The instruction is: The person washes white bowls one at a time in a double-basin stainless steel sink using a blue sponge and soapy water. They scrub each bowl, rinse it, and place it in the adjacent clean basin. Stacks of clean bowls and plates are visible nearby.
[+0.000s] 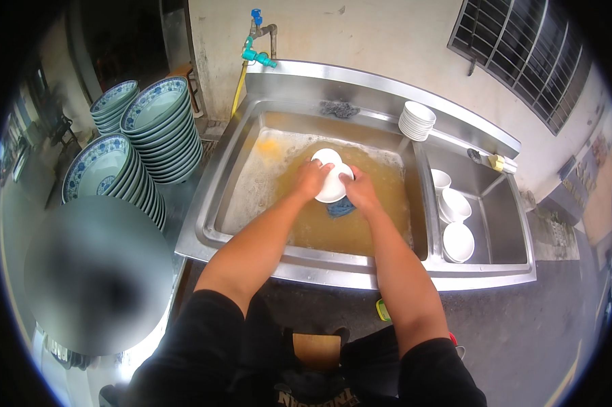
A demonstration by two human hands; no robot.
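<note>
Over the brownish water in the large basin of a steel sink (292, 256), my two hands hold a pair of small round white dishes that overlap. My left hand (311, 179) is closed at the left edge of the farther white dish (327, 156), its fingers also reaching the nearer one. The nearer white dish (333, 184) is gripped at its right rim by my right hand (360, 188), thumb on top. Just below the dishes a dark blue cloth (340, 208) shows in the water. The undersides of the dishes and some fingertips are hidden.
Tall stacks of blue-patterned bowls (160, 125) stand at the left, beside a large blurred round shape (99, 271). Stacked white bowls (418, 117) sit on the divider; more white bowls (458, 242) lie in the right basin. A green tap (258, 57) and a dark scrubber (340, 108) are behind.
</note>
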